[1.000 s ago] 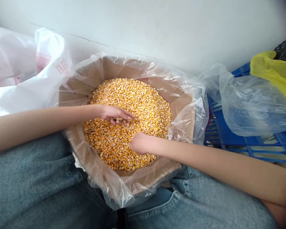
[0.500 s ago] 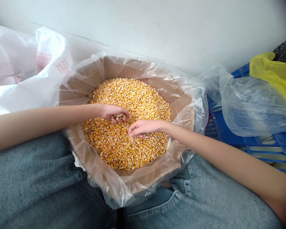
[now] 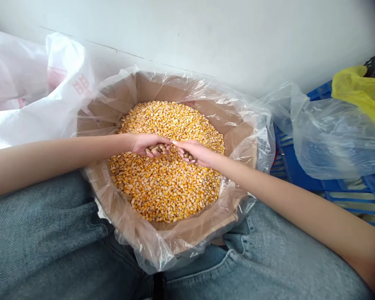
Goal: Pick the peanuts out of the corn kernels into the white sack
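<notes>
A heap of yellow and white corn kernels (image 3: 165, 191) fills the bottom of a cardboard box (image 3: 156, 89) lined with clear plastic. Over the heap, my left hand (image 3: 145, 143) cups several brown peanuts in their shells (image 3: 159, 148), its fingers curled beneath them. My right hand (image 3: 198, 152) comes in from the right with its fingers bent around more brown peanuts (image 3: 187, 155). The thumb and index fingertips of that hand meet the fingertips of the left; whether something small sits between them I cannot tell.
The box stands between my knees, against a white wall (image 3: 206, 37). On the left lies a white plastic sack (image 3: 28, 121) with red print. A blue plastic crate (image 3: 300, 164) at the right bears a clear bag (image 3: 334, 137) and a yellow bag (image 3: 359, 87).
My right hand has risen from just above the corn and turned, so the peanuts in it show and its fingertips touch the left hand. The left hand has hardly moved.
</notes>
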A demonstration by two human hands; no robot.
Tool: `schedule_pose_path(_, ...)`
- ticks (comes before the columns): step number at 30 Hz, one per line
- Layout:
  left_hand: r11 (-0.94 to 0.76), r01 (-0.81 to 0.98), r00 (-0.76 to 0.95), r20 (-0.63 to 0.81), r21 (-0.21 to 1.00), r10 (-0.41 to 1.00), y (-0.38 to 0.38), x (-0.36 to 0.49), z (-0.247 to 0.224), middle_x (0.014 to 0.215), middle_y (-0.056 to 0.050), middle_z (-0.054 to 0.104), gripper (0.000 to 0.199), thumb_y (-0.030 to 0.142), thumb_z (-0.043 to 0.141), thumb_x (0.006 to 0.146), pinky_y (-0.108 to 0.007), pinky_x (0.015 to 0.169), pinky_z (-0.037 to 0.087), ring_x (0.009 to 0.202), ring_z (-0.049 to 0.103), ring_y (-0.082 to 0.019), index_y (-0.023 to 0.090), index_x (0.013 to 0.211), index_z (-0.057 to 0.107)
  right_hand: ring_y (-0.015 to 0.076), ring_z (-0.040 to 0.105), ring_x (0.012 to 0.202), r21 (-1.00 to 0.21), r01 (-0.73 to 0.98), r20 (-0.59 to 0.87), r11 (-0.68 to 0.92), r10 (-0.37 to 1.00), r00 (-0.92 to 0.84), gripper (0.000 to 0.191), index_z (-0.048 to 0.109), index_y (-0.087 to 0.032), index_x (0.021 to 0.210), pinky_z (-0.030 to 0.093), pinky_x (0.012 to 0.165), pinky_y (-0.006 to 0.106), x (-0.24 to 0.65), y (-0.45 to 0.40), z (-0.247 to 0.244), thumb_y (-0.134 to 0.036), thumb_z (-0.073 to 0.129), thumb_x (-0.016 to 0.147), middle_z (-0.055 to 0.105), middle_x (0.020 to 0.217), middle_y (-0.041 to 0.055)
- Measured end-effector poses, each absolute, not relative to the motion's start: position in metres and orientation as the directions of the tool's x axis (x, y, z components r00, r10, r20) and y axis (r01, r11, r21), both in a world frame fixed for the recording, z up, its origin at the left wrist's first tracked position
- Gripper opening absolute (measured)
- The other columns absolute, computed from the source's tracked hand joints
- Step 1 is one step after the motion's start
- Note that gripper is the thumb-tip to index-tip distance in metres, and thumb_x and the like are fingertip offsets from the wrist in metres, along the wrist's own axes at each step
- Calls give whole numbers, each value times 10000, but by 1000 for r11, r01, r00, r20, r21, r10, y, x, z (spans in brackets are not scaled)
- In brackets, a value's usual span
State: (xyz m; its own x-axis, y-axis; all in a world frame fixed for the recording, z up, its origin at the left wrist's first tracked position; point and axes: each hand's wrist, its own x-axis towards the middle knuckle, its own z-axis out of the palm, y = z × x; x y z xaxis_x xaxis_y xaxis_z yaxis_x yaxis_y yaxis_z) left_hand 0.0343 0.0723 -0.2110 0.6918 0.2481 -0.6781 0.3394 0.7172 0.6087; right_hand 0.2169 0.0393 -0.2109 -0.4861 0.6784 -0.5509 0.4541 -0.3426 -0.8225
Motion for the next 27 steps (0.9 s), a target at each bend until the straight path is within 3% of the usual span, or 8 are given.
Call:
schedule_pose_path(4,658,414,656,-707,629,263,75,33,-218,425,59,271,302,382,517,707,-144,285,127,314,217,-30,167,556,369,76,441,496,-674,734,-429,89,761,-486,302,526,-171,880,346,482,195,217,36,-219,-418,376,791,536,684,4)
schedule_pose_path(6,625,436,639,-712,647,291,75,32,-219,420,58,266,335,419,511,705,-155,292,127,314,210,-34,171,542,356,125,525,640,-492,815,-353,305,786,-508,292,530,-195,972,391,593,236,215,33,-219,-376,390,791,589,810,36)
schedule_pose_path(9,588,451,641,-702,672,310,74,32,-219,421,55,270,347,447,504,700,-165,303,120,319,206,-38,174,546,358,201,564,777,-221,852,-356,475,774,-524,331,494,-204,1054,412,670,301,208,29,-217,-378,367,802,608,903,77)
schedule_pose_path(14,554,464,636,-695,691,335,72,35,-219,428,54,277,342,437,510,694,-170,305,121,322,217,-40,173,542,355,237,580,803,-61,814,-388,577,738,-552,343,477,-158,1057,438,683,330,196,28,-219,-362,351,812,615,915,119)
schedule_pose_path(27,521,516,622,-715,680,319,71,38,-218,430,63,294,384,493,546,645,-184,325,120,329,230,-40,172,542,361,240,593,793,-30,818,-398,575,744,-537,328,544,-110,1014,437,681,317,190,31,-225,-261,335,812,626,891,148)
